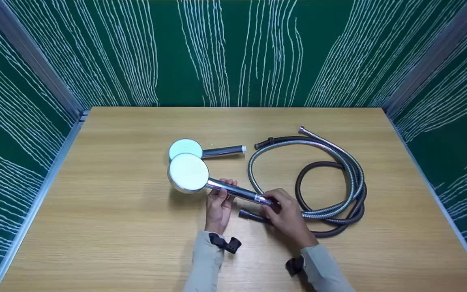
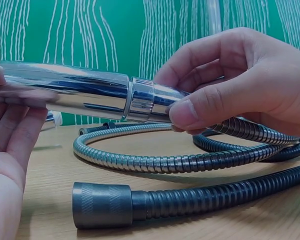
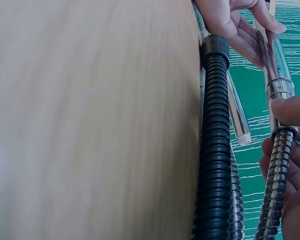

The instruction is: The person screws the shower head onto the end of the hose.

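My left hand (image 1: 218,207) grips the chrome handle of a shower head (image 1: 188,172), whose round pale face points upward, held over the table. At the handle's lower end, my right hand (image 1: 288,215) pinches the metal connector (image 2: 162,97) of a silver shower hose (image 1: 250,172). In the left wrist view the connector's ridged collar sits against the handle end, in line with it. The silver hose runs from under the right fingers into a loose coil. Partly covered by the held one, a second shower head (image 1: 185,147) lies behind, its handle pointing right with a white threaded tip.
A black shower hose (image 1: 298,184) lies coiled with the silver one on the right of the wooden table (image 1: 108,202). Its wide black end (image 2: 102,205) lies just below the hands. Green walls (image 1: 233,52) with white streaks stand behind and at both sides.
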Tool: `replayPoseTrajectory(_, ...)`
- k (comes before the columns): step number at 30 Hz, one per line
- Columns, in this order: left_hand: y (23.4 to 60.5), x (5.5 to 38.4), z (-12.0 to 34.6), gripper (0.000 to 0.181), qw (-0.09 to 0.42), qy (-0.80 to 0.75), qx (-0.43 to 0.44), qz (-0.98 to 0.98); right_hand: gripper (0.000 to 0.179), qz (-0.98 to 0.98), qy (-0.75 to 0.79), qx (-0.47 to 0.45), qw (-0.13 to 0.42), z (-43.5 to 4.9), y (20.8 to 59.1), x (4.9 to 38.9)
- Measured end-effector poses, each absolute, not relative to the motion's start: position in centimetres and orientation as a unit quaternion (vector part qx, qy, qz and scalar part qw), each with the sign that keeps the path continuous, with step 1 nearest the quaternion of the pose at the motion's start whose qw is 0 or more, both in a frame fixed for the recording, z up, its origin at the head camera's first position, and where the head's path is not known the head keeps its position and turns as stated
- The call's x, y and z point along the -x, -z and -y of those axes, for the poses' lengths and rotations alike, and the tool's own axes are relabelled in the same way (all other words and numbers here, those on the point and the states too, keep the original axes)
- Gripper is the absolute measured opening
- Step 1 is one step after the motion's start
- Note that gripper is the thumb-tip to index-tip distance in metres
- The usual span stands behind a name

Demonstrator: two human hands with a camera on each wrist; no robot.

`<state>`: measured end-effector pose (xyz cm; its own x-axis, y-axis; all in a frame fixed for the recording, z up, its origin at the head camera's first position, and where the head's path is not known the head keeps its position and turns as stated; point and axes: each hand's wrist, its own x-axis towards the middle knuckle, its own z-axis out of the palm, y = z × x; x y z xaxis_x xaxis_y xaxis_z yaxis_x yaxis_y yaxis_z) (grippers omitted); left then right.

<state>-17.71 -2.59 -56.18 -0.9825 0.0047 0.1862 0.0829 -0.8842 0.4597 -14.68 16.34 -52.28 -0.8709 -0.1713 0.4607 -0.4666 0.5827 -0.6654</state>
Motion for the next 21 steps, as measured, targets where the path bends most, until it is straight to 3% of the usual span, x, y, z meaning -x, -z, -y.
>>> replayPoseTrajectory(6, 56.20, 17.76, 2.57, 0.015, 0.023, 0.965, 0.095, 0.242, 0.035, 0.860, -0.429, -0.200, 0.187, -16.35, 52.50, 14.86)
replayPoseTrajectory(21, 56.22, 17.75, 2.57, 0.016, 0.024, 0.965, 0.103, 0.239, 0.029, 0.863, -0.439, -0.184, 0.170, -16.40, 52.36, 14.76)
